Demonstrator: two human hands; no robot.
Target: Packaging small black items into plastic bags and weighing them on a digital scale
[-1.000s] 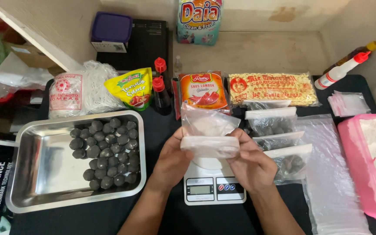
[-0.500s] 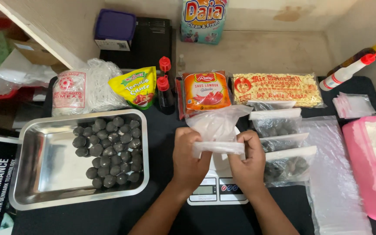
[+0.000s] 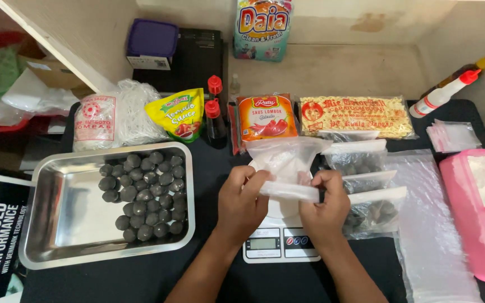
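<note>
Both hands hold a small clear plastic zip bag by its white top strip, above a white digital kitchen scale. My left hand pinches the strip's left end and my right hand pinches its right end. The bag looks empty and hangs away from me over the scale's platform. A steel tray holding several dark round balls sits to the left. Three filled zip bags with dark balls lie just right of my right hand.
Behind the scale stand sauce pouches, two red-capped bottles, a noodle packet and white vermicelli. A pink tub of white powder is at the right, next to a large clear bag. Spare small bags lie far right.
The bag was lowered from chest height toward the scale, and my hands shifted along its top strip. The camera view tilted slightly.
</note>
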